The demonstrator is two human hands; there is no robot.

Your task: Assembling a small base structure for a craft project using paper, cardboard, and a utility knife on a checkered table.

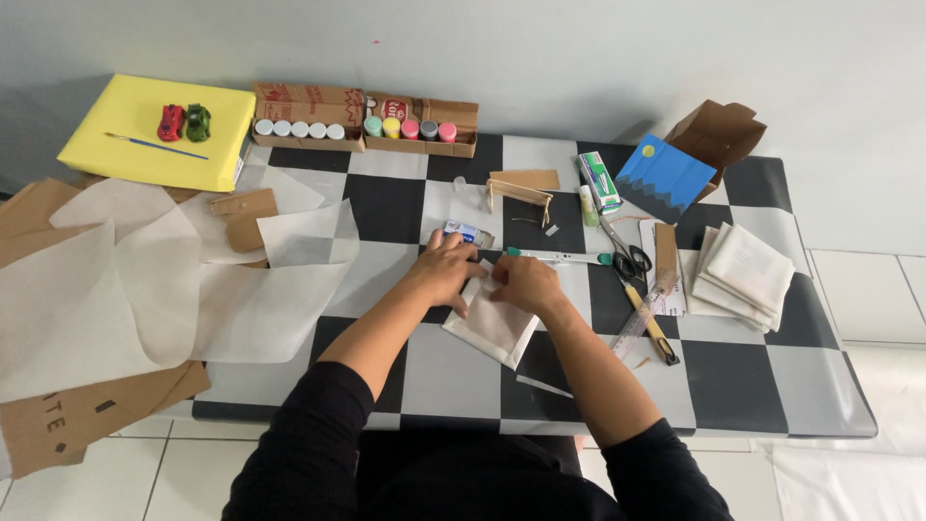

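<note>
Both hands (487, 278) press a paper-wrapped flat square package (494, 326).

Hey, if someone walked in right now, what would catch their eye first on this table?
Probably the left hand and right hand pressing on a small square white cloth-covered panel at the middle of the black, white and grey checkered table. Next, the bright yellow rectangular board at the far left, carrying a red toy car and a green toy car.
</note>
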